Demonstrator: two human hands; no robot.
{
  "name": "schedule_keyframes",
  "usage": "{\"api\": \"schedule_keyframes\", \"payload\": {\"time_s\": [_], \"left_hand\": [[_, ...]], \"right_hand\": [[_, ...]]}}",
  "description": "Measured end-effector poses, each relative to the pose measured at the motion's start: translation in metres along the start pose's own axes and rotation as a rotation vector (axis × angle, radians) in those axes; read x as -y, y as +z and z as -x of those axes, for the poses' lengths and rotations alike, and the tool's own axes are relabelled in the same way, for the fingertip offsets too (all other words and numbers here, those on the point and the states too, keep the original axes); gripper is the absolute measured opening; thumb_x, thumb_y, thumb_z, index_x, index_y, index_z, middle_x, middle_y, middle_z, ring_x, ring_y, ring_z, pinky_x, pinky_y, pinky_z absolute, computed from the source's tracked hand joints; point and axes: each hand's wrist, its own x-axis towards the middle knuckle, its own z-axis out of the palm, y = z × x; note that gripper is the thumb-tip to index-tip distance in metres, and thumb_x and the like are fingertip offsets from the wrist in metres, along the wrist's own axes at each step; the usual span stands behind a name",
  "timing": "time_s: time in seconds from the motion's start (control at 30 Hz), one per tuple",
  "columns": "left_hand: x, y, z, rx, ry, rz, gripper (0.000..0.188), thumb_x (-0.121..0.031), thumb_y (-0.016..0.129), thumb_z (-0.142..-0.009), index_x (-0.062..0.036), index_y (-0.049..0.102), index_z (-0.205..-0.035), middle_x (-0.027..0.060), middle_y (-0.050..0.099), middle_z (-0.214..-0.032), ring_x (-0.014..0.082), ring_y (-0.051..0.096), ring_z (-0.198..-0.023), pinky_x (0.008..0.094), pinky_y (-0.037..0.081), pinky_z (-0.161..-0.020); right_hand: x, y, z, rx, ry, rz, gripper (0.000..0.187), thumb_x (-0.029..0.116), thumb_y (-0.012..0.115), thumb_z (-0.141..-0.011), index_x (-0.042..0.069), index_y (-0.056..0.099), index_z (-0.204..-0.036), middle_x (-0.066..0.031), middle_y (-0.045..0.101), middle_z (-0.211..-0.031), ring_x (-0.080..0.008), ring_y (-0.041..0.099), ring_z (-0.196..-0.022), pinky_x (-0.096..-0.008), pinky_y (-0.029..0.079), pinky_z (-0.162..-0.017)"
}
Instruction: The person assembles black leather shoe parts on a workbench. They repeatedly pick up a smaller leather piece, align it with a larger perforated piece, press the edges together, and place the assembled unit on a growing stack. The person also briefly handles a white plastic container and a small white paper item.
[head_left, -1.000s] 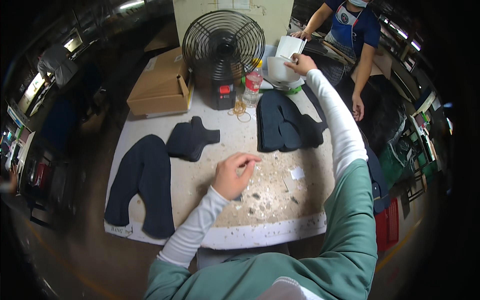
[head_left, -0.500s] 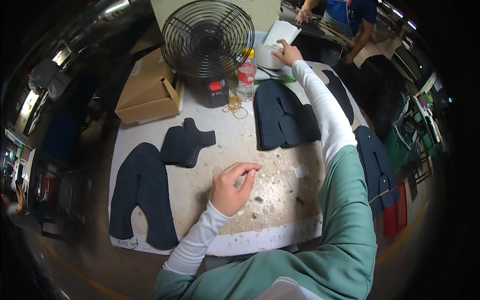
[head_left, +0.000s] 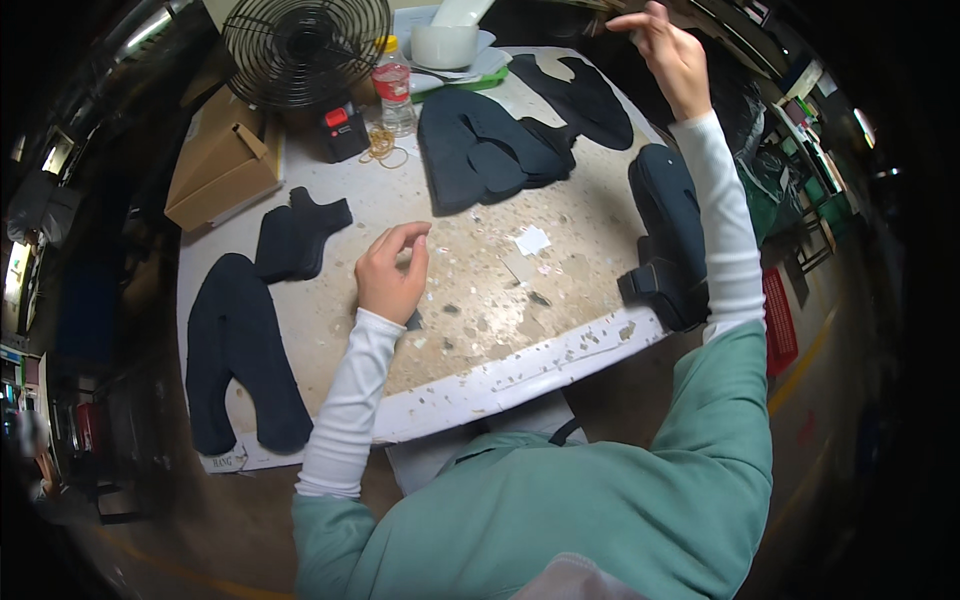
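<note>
My left hand [head_left: 393,275] hovers over the near middle of the worktable [head_left: 440,400], its fingers loosely curved and the thumb near the index fingertip. Nothing shows between them. Raised past the table's right side, my right hand [head_left: 676,62] has its fingers stretched and apart, with nothing visible in it. Below its forearm lies a stack of black padded pieces [head_left: 665,210], partly hidden by the sleeve. A black arch-shaped piece [head_left: 235,340] lies at the left, beside a stack of smaller black pieces [head_left: 300,235]. Larger black cut pieces [head_left: 480,150] are stacked farther back.
A black wire fan [head_left: 305,45], a cardboard box [head_left: 220,165], a bottle with a yellow cap [head_left: 392,90] and rubber bands [head_left: 382,148] stand or lie along the back. Behind them is a white bowl [head_left: 445,46]. A red crate [head_left: 780,320] is on the floor.
My right hand has left the white bowl and moved right, beyond the table edge. The view has turned, so the table sits farther left; my left hand keeps much the same pose.
</note>
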Motion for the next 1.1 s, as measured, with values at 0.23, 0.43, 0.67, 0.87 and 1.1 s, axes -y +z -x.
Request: {"api": "schedule_keyframes", "payload": {"time_s": [0.23, 0.43, 0.67, 0.87, 1.1], "left_hand": [[-0.004, 0.087, -0.006, 0.426, 0.472, -0.126, 0.031, -0.020, 0.061, -0.080, -0.0078, 0.059, -0.108, 0.0135, 0.057, -0.116, 0.0309, 0.052, -0.109, 0.0401, 0.040, -0.093], [0.005, 0.084, 0.002, 0.576, 0.356, -0.346, 0.048, -0.033, 0.063, -0.078, -0.0109, 0.054, -0.119, 0.0112, 0.045, -0.131, 0.0287, 0.044, -0.119, 0.0467, 0.032, -0.098], [0.010, 0.064, 0.019, 0.341, 0.133, -0.357, 0.033, -0.028, 0.073, -0.069, -0.0120, 0.060, -0.094, 0.0038, 0.053, -0.108, 0.0262, 0.049, -0.102, 0.0403, 0.036, -0.087], [0.007, 0.071, 0.018, 0.350, 0.127, -0.221, 0.031, -0.023, 0.071, -0.071, -0.0125, 0.061, -0.099, 0.0057, 0.054, -0.109, 0.0271, 0.049, -0.104, 0.0408, 0.035, -0.090], [0.006, 0.065, 0.012, 0.270, 0.346, -0.582, 0.038, -0.032, 0.066, -0.076, -0.0146, 0.061, -0.109, 0.0075, 0.053, -0.117, 0.0277, 0.046, -0.112, 0.0438, 0.031, -0.096]], "right_hand": [[0.038, 0.026, 0.110, 0.112, 0.064, -0.427, 0.074, 0.055, 0.016, -0.094, -0.003, 0.062, -0.096, 0.0042, 0.042, -0.056, -0.0037, 0.041, -0.046, -0.0164, 0.035, -0.045], [0.028, 0.080, 0.125, 0.230, 0.225, -0.842, 0.076, 0.058, 0.015, -0.093, -0.003, 0.060, -0.099, -0.0005, 0.049, -0.065, -0.0099, 0.056, -0.058, -0.0192, 0.047, -0.056], [-0.009, 0.133, 0.138, 0.271, 0.475, -1.002, 0.075, 0.057, 0.013, -0.093, 0.000, 0.061, -0.097, 0.0029, 0.047, -0.065, -0.0076, 0.051, -0.060, -0.0176, 0.042, -0.054], [-0.029, 0.142, 0.154, 0.328, 0.595, -0.850, 0.076, 0.059, 0.019, -0.093, -0.001, 0.065, -0.096, 0.0054, 0.045, -0.062, -0.0016, 0.039, -0.044, -0.0147, 0.030, -0.039], [-0.033, 0.136, 0.152, 0.235, 0.498, -0.814, 0.075, 0.060, 0.022, -0.092, -0.002, 0.063, -0.100, 0.0036, 0.048, -0.067, -0.0035, 0.047, -0.050, -0.0162, 0.040, -0.045]]}}
